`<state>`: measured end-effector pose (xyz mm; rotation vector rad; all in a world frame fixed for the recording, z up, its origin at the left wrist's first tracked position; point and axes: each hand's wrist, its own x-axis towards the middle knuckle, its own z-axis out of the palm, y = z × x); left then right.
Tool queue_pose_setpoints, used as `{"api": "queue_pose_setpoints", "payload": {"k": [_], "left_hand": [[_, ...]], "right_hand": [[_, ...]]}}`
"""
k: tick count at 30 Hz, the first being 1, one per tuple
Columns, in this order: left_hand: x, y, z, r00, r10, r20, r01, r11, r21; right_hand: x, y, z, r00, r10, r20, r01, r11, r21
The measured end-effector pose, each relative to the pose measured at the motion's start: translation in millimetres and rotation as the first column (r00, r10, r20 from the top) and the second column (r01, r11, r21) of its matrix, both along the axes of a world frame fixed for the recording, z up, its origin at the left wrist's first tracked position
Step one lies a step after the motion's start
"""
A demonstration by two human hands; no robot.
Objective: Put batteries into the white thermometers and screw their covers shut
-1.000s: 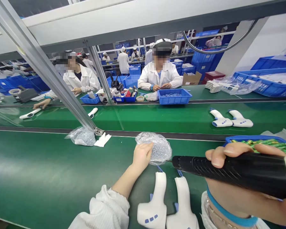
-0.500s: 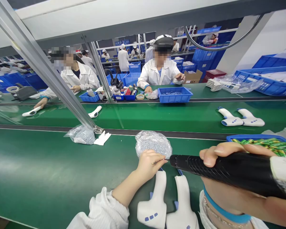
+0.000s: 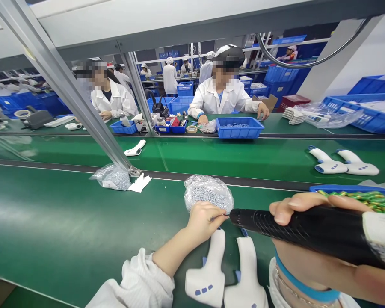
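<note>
My right hand (image 3: 295,214) grips a black electric screwdriver (image 3: 321,231), held level with its nose pointing left. At that nose my left hand (image 3: 208,218) is closed in a pinch, thumb and forefinger around the tip of the thin bit. A dark sliver shows between the fingers, too small to name. Just beyond lies an open clear bag of small metal screws (image 3: 208,194). Below my hands, two white thermometer-gun housings (image 3: 208,273) with blue buttons lie side by side on the green work surface, the right one (image 3: 247,273) partly cut off by the frame.
A blue tray of green batteries (image 3: 365,199) stands at right. Another bag (image 3: 114,177) and white paper (image 3: 140,183) lie by the slanted metal post (image 3: 93,115). Beyond runs a green belt (image 3: 227,154) with white housings (image 3: 343,162); co-workers (image 3: 221,98) sit across it.
My view has shifted slightly left; both hands keep their pose. The housings on the belt moved right. One co-worker's hand has left the belt at left; the other co-worker's raised hand came down.
</note>
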<state>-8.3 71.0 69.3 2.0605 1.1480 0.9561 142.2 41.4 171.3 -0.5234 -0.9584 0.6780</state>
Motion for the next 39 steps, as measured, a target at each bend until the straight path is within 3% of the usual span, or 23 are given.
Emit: {"api": "queue_pose_setpoints", "payload": {"k": [4,7,10,12,16,30,39], "left_hand": [[-1.1,-7.6,1.4,0.999,0.035,-0.032,-0.036,0.999,-0.019],[-4.1,-33.3,0.8,0.996,0.045,-0.078,-0.045,0.999,-0.010],[-6.0,-68.4,-5.0,0.969,-0.178,-0.172,0.187,0.982,0.033],[-5.3,-86.9,-9.9,0.902,-0.338,-0.270,0.368,0.927,0.067],[-2.3,-100.6,-17.4,0.786,-0.453,-0.420,0.538,0.836,0.105],[-4.4,-102.2,-26.1,0.778,-0.400,-0.485,0.519,0.844,0.137],[-3.4,-101.2,-16.8,0.752,-0.419,-0.509,0.533,0.840,0.097]], "right_hand": [[-0.4,0.0,0.3,1.000,-0.009,-0.002,0.009,1.000,0.001],[6.6,-4.9,-4.7,1.000,0.007,0.020,-0.007,1.000,0.002],[18.1,-12.0,-15.1,0.993,0.092,0.069,-0.087,0.994,-0.073],[23.7,-14.8,-21.0,0.977,0.176,0.118,-0.159,0.977,-0.140],[21.8,-12.7,-24.8,0.956,0.225,0.185,-0.201,0.969,-0.142],[11.8,-1.5,-41.9,0.938,0.238,0.251,-0.199,0.965,-0.170],[7.8,2.4,-43.5,0.932,0.269,0.242,-0.223,0.954,-0.200]]}}
